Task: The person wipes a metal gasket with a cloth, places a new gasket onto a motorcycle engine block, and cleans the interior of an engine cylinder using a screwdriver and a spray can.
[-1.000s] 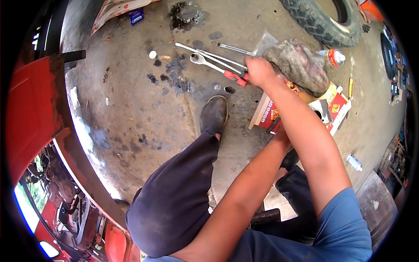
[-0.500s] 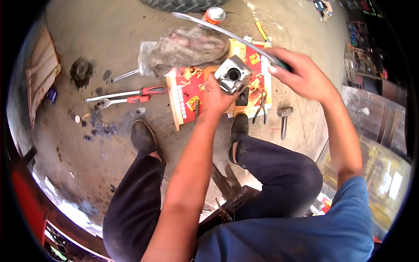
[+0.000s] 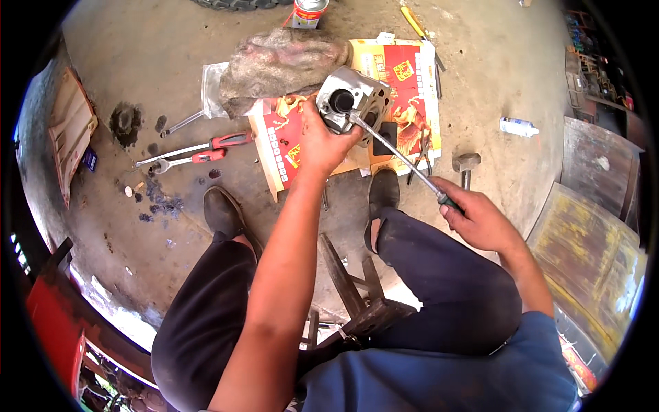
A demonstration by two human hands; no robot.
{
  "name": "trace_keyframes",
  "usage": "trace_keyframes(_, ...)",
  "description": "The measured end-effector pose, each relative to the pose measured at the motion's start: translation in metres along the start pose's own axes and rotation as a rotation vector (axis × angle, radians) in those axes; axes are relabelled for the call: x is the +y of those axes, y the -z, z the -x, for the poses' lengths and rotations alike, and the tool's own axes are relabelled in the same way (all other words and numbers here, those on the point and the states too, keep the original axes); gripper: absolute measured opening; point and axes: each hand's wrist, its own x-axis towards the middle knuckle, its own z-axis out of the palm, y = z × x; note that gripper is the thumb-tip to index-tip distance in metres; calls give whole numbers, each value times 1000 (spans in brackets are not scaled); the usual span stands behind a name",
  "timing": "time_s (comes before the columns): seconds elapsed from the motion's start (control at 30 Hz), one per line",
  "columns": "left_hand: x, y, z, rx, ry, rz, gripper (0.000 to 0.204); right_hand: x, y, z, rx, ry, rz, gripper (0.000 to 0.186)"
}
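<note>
My left hand point(image 3: 321, 137) grips a silver metal engine part point(image 3: 367, 96) with a dark round bore, above a red and yellow printed cardboard sheet point(image 3: 420, 96). My right hand point(image 3: 470, 213) is closed on the dark handle of a long screwdriver point(image 3: 405, 158), whose shaft runs up-left to the face of the part, its end beside my left fingers. Behind the part lies a grimy grey rag point(image 3: 281, 65) on a clear plastic bag point(image 3: 213, 86).
Wrenches point(image 3: 206, 156), a hammer point(image 3: 466, 165), a white bottle point(image 3: 518, 127), a can point(image 3: 307, 15) and a yellow-handled tool point(image 3: 415, 24) lie around the sheet. A wooden stool point(image 3: 360, 312) is between my legs; metal plates point(image 3: 587, 264) are at right, red machinery point(image 3: 51, 316) at lower left.
The view has swung right. My right hand, earlier among the wrenches at left, has drawn back toward me with the screwdriver, its end now at the metal part that my left hand holds.
</note>
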Motion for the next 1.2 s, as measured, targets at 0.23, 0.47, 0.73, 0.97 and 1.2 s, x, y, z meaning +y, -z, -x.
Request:
trace_keyframes(0.23, -22, 6, 12, 97, 293, 72, 84, -56, 14, -24, -16, 157, 226, 60)
trace_keyframes(0.47, -34, 6, 27, 80, 383, 212, 87, -96, -9, -16, 111, 106, 456, 52)
trace_keyframes(0.73, 13, -20, 21, 121, 119, -19, 83, -113, -5, 16, 205, -133, 470, 50)
trace_keyframes(0.97, 13, -7, 18, 20, 112, -99, 76, -78, 5, 25, 244, -26, 236, 49)
trace_keyframes(1.2, -1, -16, 19, 90, 23, -134, 79, -71, -20, 24, 286, -47, 375, 48)
